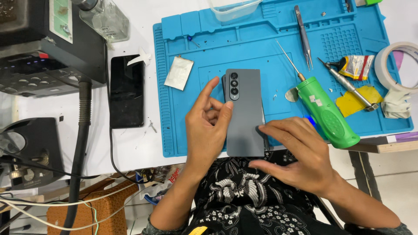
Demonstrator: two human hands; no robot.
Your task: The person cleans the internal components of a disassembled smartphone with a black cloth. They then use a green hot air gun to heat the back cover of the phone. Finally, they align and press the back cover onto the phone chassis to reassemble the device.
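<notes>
Both hands on grey phone, blue mat, near tabletop front edge.

Left hand point(208, 126) pinches the long left edge of the grey phone point(244, 111); right hand point(292, 150) presses fingertips on its lower right edge, grasping nothing else. Back cover seated, camera side up; whether fully closed cannot be told. Green screwdriver point(324, 111) lies just right. Silver foil pouch point(179, 72) lies toward the blue mat point(270, 43)'s left edge; yellow-red crumpled packet point(358, 66) near its right edge.
</notes>
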